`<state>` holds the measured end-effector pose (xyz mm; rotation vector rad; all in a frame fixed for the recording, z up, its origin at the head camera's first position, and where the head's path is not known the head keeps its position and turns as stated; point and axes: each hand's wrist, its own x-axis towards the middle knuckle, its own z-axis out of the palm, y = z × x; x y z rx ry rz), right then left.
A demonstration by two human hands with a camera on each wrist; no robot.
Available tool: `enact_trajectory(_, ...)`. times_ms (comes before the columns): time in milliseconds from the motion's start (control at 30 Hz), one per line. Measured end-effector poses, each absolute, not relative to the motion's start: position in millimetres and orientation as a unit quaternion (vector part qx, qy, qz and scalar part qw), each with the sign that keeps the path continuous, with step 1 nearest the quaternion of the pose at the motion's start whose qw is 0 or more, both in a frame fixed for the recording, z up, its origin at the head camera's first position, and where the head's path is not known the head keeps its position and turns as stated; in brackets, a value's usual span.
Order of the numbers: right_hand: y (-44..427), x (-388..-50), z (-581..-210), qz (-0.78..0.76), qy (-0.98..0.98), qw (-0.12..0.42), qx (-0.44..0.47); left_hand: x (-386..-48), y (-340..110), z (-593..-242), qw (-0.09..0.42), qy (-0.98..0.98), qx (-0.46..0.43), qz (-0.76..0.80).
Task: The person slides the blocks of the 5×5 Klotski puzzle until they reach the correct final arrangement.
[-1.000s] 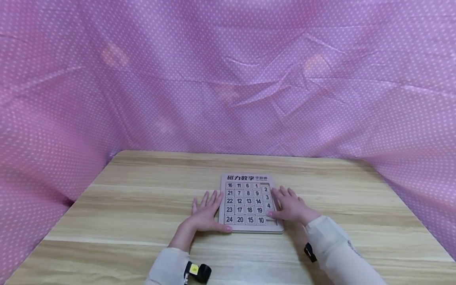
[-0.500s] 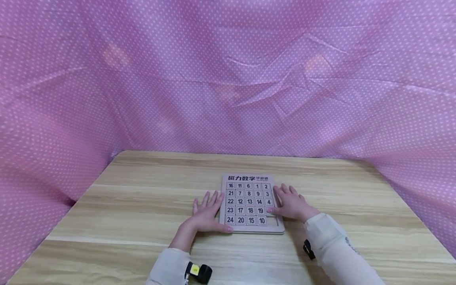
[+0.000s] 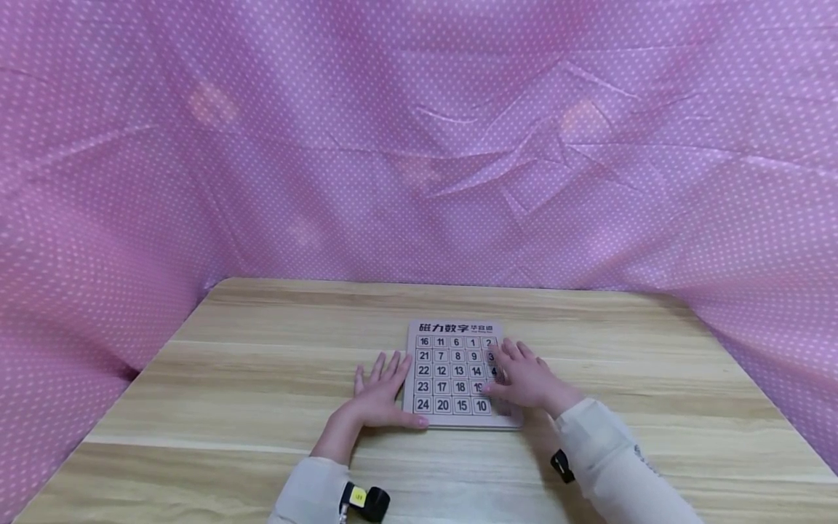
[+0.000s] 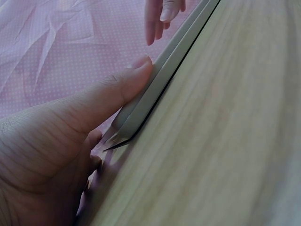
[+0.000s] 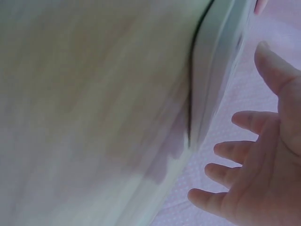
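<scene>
In the head view a sliding number puzzle (image 3: 452, 421) lies flat on the table, its light board filled with numbered tiles. My left hand (image 3: 376, 404) steadies its near left corner: the spread fingers lie along the left side and the thumb (image 4: 136, 77) rests on the near edge. Over the right column is my right hand (image 3: 527, 378), fingers spread and straight, covering part of that column and the space below tile 4. In the right wrist view this hand (image 5: 263, 155) appears raised off the board, with nothing held.
The wood-grain table (image 3: 262, 327) extends around the board on all sides. A pink polka-dot cloth (image 3: 393, 182) hangs behind and at both sides. Each wrist wears a small black camera, such as the left one (image 3: 374, 503).
Tiles 2, 3 and 4 slid up to line up with the rows, leaving a gap lower in the right column. My right hand then shifted left over that column. My left hand stayed put.
</scene>
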<state>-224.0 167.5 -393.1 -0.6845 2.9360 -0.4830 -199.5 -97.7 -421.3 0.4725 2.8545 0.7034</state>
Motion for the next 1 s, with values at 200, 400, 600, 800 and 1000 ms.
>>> enact_trajectory(200,149.2,-213.5,-394.0,-0.131,0.954,0.036,-0.266,-198.8,-97.7,-420.3,0.079,0.955,0.160,0.236)
enact_trajectory(400,129.7,-197.1,-387.6,-0.125,0.937,0.059,-0.320,-199.2,-97.9,-420.4,0.078,0.955,0.163,0.234)
enact_trajectory(600,115.6,-186.2,-383.5,-0.116,0.919,0.086,-0.367,-198.4,-97.2,-421.4,0.080,0.957,0.161,0.226)
enact_trajectory(800,109.7,-182.6,-387.6,-0.100,0.915,0.093,-0.381,-195.8,-95.3,-421.9,0.079,0.957,0.160,0.227)
enact_trajectory(1000,109.5,-180.0,-389.7,-0.086,0.913,0.087,-0.389,-194.3,-94.1,-423.1,0.075,0.957,0.160,0.232)
